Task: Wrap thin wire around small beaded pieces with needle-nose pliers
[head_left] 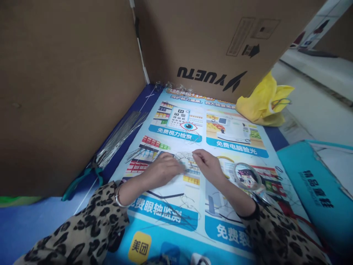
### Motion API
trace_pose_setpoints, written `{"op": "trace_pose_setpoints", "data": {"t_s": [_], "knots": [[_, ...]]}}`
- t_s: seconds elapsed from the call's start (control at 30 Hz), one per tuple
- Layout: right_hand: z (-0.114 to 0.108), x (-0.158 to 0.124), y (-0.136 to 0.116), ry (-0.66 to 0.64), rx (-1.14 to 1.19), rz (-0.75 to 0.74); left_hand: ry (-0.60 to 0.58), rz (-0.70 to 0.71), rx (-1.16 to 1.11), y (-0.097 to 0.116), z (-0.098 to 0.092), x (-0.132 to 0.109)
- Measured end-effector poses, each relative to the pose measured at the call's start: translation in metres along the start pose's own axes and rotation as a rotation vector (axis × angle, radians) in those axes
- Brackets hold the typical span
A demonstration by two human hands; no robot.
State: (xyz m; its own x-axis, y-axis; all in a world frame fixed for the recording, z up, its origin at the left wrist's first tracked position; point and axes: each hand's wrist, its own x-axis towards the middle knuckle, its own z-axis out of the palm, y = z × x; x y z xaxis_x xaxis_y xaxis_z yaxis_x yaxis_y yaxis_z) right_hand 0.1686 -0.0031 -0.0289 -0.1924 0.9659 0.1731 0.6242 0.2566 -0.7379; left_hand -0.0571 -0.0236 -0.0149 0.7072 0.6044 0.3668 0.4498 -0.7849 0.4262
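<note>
My left hand point(163, 170) is over the middle of the printed poster point(202, 162), its fingers curled together at the left end of a tangle of thin wire point(185, 157). My right hand point(208, 165) is just to the right, thumb and forefinger pinched near the wire's other side. What sits between the fingertips of either hand is too small to make out. Loose thin wires lie on the poster below the hands. A roll of clear tape point(247, 176) lies right of my right hand.
Cardboard panels point(68, 92) stand at the left and back. Left of the poster lie a bundle of straight wires point(118, 138) and teal-handled pliers point(82, 180). A yellow bag point(261, 101) is at the back right, a turquoise box point(317, 195) at the right.
</note>
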Motion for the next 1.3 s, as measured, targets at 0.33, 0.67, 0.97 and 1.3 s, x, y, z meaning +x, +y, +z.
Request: {"op": "trace_pose_setpoints", "data": {"t_s": [0.33,0.67,0.97,1.3], "knots": [[-0.003,0.002,0.0,0.018,0.129,0.004,0.322,-0.661,-0.848,0.01,-0.016,0.01],[-0.003,0.004,0.001,-0.012,0.086,-0.04,0.358,-0.961,-1.533,-0.022,-0.024,0.032],[0.002,0.005,0.005,-0.033,0.059,-0.044,0.36,-0.984,-1.41,-0.043,-0.024,0.042],[0.001,0.006,0.004,-0.077,-0.001,-0.065,0.334,-0.661,-0.296,-0.048,-0.041,0.06]]}}
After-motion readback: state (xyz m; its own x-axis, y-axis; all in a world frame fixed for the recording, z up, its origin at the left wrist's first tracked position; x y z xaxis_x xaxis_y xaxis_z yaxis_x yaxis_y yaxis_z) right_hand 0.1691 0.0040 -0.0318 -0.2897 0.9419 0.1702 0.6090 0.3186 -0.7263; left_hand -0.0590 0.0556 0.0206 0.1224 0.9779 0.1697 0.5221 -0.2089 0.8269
